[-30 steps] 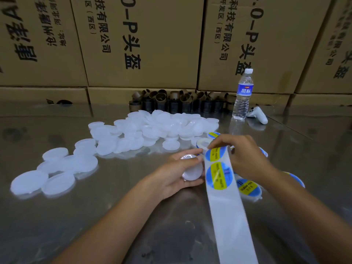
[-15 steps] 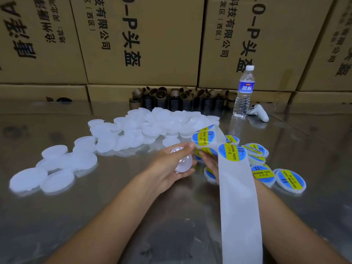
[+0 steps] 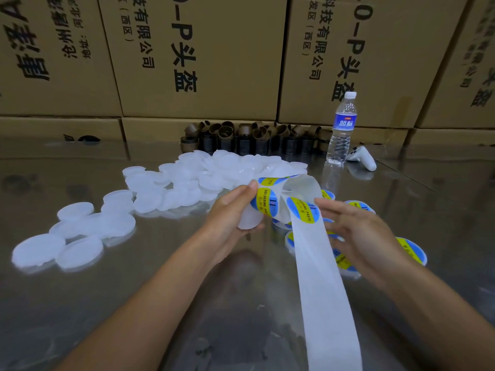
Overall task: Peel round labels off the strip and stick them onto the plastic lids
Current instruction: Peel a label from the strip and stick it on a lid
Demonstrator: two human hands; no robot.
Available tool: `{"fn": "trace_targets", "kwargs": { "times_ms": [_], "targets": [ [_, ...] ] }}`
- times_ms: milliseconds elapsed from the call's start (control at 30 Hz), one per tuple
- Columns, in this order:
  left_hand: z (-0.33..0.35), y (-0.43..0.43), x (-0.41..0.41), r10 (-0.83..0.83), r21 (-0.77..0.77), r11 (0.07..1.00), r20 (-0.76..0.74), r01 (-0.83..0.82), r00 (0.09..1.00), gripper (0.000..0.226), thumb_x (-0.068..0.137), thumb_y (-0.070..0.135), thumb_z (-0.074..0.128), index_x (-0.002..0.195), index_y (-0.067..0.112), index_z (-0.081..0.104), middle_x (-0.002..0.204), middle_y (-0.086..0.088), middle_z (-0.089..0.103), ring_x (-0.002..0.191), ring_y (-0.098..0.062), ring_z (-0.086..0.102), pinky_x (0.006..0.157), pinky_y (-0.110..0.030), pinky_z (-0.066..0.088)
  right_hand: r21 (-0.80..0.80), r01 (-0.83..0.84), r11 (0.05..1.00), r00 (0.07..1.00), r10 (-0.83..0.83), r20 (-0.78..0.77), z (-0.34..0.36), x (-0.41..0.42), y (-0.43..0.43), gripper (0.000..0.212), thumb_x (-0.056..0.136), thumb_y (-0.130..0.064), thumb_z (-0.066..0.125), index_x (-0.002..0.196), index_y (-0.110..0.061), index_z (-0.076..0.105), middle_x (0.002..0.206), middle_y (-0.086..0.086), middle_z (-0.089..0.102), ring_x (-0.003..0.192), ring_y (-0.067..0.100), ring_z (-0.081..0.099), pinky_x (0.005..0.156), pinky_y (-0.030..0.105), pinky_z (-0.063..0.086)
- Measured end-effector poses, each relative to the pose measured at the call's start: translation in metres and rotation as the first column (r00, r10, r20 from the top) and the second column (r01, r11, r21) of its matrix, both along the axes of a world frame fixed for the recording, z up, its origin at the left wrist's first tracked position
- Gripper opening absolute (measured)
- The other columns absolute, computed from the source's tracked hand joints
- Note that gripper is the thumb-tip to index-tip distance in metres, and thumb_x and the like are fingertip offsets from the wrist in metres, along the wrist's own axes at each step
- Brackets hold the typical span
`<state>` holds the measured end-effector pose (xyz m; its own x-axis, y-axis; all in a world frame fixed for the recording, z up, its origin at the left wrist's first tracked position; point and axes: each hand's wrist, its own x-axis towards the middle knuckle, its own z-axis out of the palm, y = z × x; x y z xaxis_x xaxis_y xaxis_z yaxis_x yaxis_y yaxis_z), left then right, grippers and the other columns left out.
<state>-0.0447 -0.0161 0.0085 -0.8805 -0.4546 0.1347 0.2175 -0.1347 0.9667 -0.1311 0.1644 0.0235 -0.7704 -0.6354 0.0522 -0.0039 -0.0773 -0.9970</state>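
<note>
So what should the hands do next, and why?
Probably peel the label off the strip and press it onto the lid. The left hand grips that bare lid just under the label, thumb at the label's edge, while the right hand holds nothing, with its fingers straight beside the strip.

Shiny metal table (image 3: 80, 317). Heap of blank white lids (image 3: 214, 178) at left and centre, trailing toward near left. Labelled lids (image 3: 412, 250) clustered at right. At back: row of brown cardboard cores (image 3: 254, 140), upright water bottle (image 3: 342, 129), white controller (image 3: 363, 158) just beside bottle.
</note>
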Motion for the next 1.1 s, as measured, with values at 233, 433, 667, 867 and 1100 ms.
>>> {"fn": "trace_targets", "kwargs": {
  "times_ms": [233, 433, 667, 867, 1100],
  "targets": [
    [0.001, 0.008, -0.002, 0.085, -0.156, 0.984, 0.018, -0.081, 0.996, 0.044, 0.086, 0.050, 0.055, 0.090, 0.009, 0.069, 0.101, -0.016, 0.071, 0.091, -0.027, 0.066, 0.089, -0.041, 0.049, 0.146, -0.001, 0.989, 0.916, 0.059, -0.396, 0.018, 0.033, -0.017, 0.022, 0.077, -0.040, 0.067, 0.081, -0.019, 0.069, 0.085, 0.001, 0.072, 0.083, 0.012, 0.067, 0.076, 0.022, 0.050],
    [0.005, 0.007, -0.001, 0.053, -0.006, 0.999, -0.054, -0.053, 0.997, 0.034, 0.084, 0.045, 0.056, 0.085, 0.013, 0.068, 0.080, -0.005, 0.072, 0.072, -0.017, 0.067, 0.069, -0.028, 0.052, 0.443, -0.046, 0.895, 0.882, 0.245, -0.402, 0.004, 0.044, -0.022, 0.024, 0.073, -0.030, 0.077, 0.090, -0.026, 0.061, 0.082, -0.003, 0.070, 0.070, 0.005, 0.062, 0.077, 0.026, 0.051],
    [0.004, 0.011, 0.000, 0.018, 0.044, 0.999, -0.053, -0.015, 0.998, 0.035, 0.085, 0.047, 0.053, 0.087, 0.015, 0.066, 0.069, 0.000, 0.068, 0.058, -0.014, 0.062, 0.064, -0.029, 0.045, 0.475, 0.009, 0.880, 0.833, 0.256, -0.491, -0.022, 0.067, -0.016, 0.036, 0.074, -0.030, 0.076, 0.106, -0.027, 0.059, 0.075, -0.006, 0.059, 0.059, -0.003, 0.049, 0.061, 0.013, 0.038],
    [0.004, 0.010, 0.001, 0.061, 0.144, 0.988, -0.082, -0.049, 0.995, 0.032, 0.090, 0.042, 0.055, 0.095, 0.013, 0.068, 0.082, -0.003, 0.074, 0.069, -0.016, 0.069, 0.060, -0.025, 0.056, 0.333, 0.023, 0.942, 0.879, 0.140, -0.456, -0.022, 0.080, -0.018, 0.025, 0.083, -0.006, 0.059, 0.060, -0.004, 0.049, 0.065, 0.005, 0.043, 0.060, 0.010, 0.039, 0.061, 0.030, 0.035],
    [0.005, 0.011, 0.000, 0.080, 0.187, 0.980, -0.059, -0.068, 0.995, 0.030, 0.094, 0.032, 0.054, 0.104, 0.005, 0.063, 0.091, -0.011, 0.069, 0.078, -0.023, 0.067, 0.069, -0.034, 0.057, -0.144, -0.401, 0.905, 0.840, 0.426, 0.336, -0.014, 0.082, -0.005, 0.041, 0.068, -0.017, 0.074, 0.107, -0.006, 0.066, 0.102, 0.013, 0.072, 0.092, 0.026, 0.069, 0.094, 0.043, 0.048]
  ]
}}
